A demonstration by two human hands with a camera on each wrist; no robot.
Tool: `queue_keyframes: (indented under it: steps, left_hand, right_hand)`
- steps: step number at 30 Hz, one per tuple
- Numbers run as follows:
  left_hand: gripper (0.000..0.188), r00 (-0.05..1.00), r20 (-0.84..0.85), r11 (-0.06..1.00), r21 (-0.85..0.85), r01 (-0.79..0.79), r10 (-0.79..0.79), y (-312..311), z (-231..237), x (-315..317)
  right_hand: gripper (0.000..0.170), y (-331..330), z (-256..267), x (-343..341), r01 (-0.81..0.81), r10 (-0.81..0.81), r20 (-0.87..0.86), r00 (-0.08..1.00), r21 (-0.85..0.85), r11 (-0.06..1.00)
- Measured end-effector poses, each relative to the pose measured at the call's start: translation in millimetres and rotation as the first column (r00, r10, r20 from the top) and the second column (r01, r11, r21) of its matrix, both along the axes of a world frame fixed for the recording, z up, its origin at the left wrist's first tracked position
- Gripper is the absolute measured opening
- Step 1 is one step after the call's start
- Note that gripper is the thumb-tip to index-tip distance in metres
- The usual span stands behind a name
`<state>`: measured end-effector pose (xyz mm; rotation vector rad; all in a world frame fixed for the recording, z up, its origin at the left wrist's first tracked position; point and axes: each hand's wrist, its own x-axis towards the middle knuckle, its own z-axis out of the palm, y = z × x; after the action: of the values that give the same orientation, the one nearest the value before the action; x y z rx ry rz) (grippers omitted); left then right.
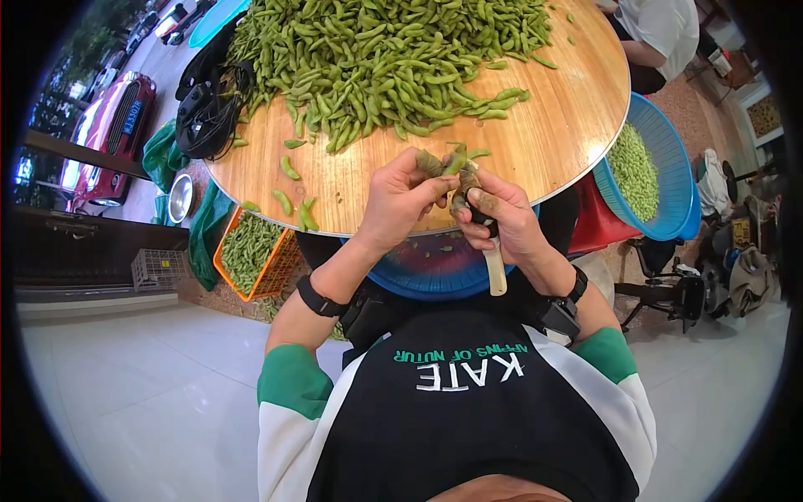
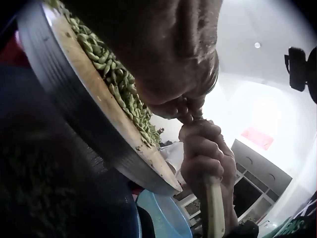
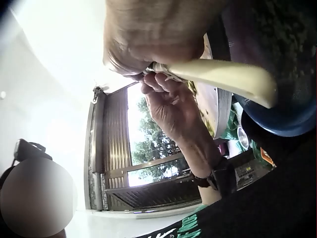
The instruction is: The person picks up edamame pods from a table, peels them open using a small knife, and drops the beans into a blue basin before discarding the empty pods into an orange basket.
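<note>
A green edamame pod [image 1: 456, 159] is pinched between the thumb and fingers of my left hand [image 1: 393, 202], over the near edge of the round table. Close beside it, my right hand [image 1: 512, 216] grips a tool with a cream handle [image 1: 497, 272]. That handle [image 3: 223, 77] juts out below the curled fingers, and the tool's working end is hidden in the hand. Both hands' fingertips meet at the pod. In the left wrist view the right fingers wrap the handle [image 2: 214, 203]. A large heap of edamame pods [image 1: 376, 67] lies just beyond the hands.
Several loose pods [image 1: 288, 167] lie on the wooden tabletop [image 1: 569, 109]. A blue basin [image 1: 431, 272] sits under the table edge at my lap. An orange crate [image 1: 288, 255] of pods stands at left, a blue basket [image 1: 669, 151] of shelled beans at right. Another person [image 1: 665, 38] sits across.
</note>
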<state>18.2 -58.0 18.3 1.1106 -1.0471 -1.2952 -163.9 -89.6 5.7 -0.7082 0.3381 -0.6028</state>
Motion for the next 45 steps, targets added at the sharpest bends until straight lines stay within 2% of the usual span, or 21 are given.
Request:
queue_keyframes:
  steps: [6, 8, 11, 15, 17, 18, 19, 20, 21, 23, 27, 29, 30, 32, 36, 38, 39, 41, 42, 44, 45]
  left_hand:
    - [0.011, 0.993, -0.103, 0.998, -0.003, 0.064, -0.064, 1, -3, 4]
    - [0.011, 0.898, -0.421, 0.971, 0.128, 0.203, -0.132, 0, -2, 6]
    - [0.012, 0.746, -0.641, 0.926, 0.142, 0.349, -0.182, 1, -7, 10]
    - [0.012, 0.670, -0.714, 0.883, 0.159, 0.441, -0.205, 1, -5, 7]
    - [0.015, 0.980, -0.119, 0.978, 0.112, 0.176, -0.162, 2, 3, 1]
    - [0.015, 0.979, -0.119, 0.977, 0.117, 0.177, -0.163, 4, 4, 3]
    - [0.017, 0.935, 0.332, 0.986, -0.073, 0.153, -0.121, 6, 6, 7]
    - [0.019, 0.714, 0.700, 0.945, -0.252, 0.207, 0.031, 8, 7, 10]
    - [0.019, 0.714, 0.699, 0.947, -0.250, 0.204, 0.030, 9, 10, 9]
    - [0.019, 0.549, 0.789, 0.794, -0.509, 0.332, 0.276, 8, 14, 7]
    - [0.015, 0.520, 0.772, 0.718, -0.589, 0.371, 0.364, 9, 9, 7]
    - [0.012, 0.727, 0.662, 0.848, -0.481, 0.224, 0.183, 14, 5, 4]
    - [0.012, 0.729, 0.660, 0.848, -0.481, 0.224, 0.182, 17, 5, 1]
    - [0.011, 0.983, 0.155, 0.995, -0.008, 0.100, -0.098, 22, 9, -2]
    - [0.014, 0.994, -0.052, 0.995, 0.017, 0.096, -0.095, 22, -1, -6]
    - [0.013, 0.935, -0.354, 0.983, 0.160, 0.094, -0.032, 21, 1, -10]
    - [0.013, 0.935, -0.354, 0.983, 0.158, 0.092, -0.030, 21, -3, -11]
    - [0.015, 0.998, -0.024, 0.994, 0.095, 0.056, -0.054, 24, -13, -13]
    - [0.015, 0.998, -0.026, 0.994, 0.097, 0.054, -0.051, 26, -13, -16]
    - [0.017, 0.829, 0.491, 0.922, -0.380, -0.075, 0.269, 30, -15, -26]
    - [0.021, 0.834, 0.458, 0.901, -0.421, -0.101, 0.308, 31, -16, -31]
  right_hand:
    - [0.032, 4, 8, -2, 0.022, -0.022, -0.004, 1.000, 0.004, 1.000]
    - [0.032, 3, 8, -6, -0.043, 0.040, 0.059, 0.997, 0.057, 0.997]
    - [0.031, 1, 2, -9, -0.117, 0.102, 0.124, 0.987, 0.115, 0.986]
    - [0.030, -1, -5, -11, -0.204, 0.148, 0.254, 0.956, 0.213, 0.955]
    - [0.027, 1, -4, -11, -0.114, 0.065, 0.168, 0.984, 0.303, 0.946]
    - [0.027, 2, -4, -11, -0.113, 0.063, 0.168, 0.984, 0.307, 0.945]
    - [0.025, 3, -4, -12, -0.117, 0.067, 0.163, 0.984, 0.324, 0.939]
    - [0.024, 3, -4, -12, -0.124, 0.074, 0.156, 0.985, 0.340, 0.932]
    - [0.024, 3, -7, -12, -0.127, 0.077, 0.156, 0.985, 0.343, 0.931]
    - [0.023, 1, -15, -13, -0.188, 0.117, 0.207, 0.971, 0.369, 0.910]
    - [0.024, 6, -11, -14, -0.206, 0.104, 0.247, 0.963, 0.433, 0.877]
    - [0.027, 9, -13, -17, -0.196, 0.097, 0.259, 0.961, 0.390, 0.900]
    - [0.027, 11, -13, -18, -0.194, 0.095, 0.257, 0.962, 0.391, 0.900]
    - [0.029, 14, -10, -20, -0.181, 0.083, 0.265, 0.961, 0.374, 0.909]
    - [0.028, 19, -1, -20, -0.126, 0.068, 0.191, 0.979, 0.308, 0.943]
    - [0.025, 23, 8, -16, 0.072, -0.096, -0.178, 0.979, -0.136, 0.988]
    - [0.025, 24, 8, -16, 0.070, -0.094, -0.178, 0.980, -0.138, 0.988]
    - [0.024, 26, 6, -17, 0.091, -0.105, -0.235, 0.966, -0.069, 0.993]
    - [0.024, 28, 6, -17, 0.089, -0.103, -0.236, 0.966, -0.067, 0.994]
    - [0.024, 30, 8, -17, 0.069, -0.079, -0.241, 0.967, -0.052, 0.996]
    - [0.024, 30, 10, -17, 0.068, -0.079, -0.241, 0.967, -0.053, 0.996]
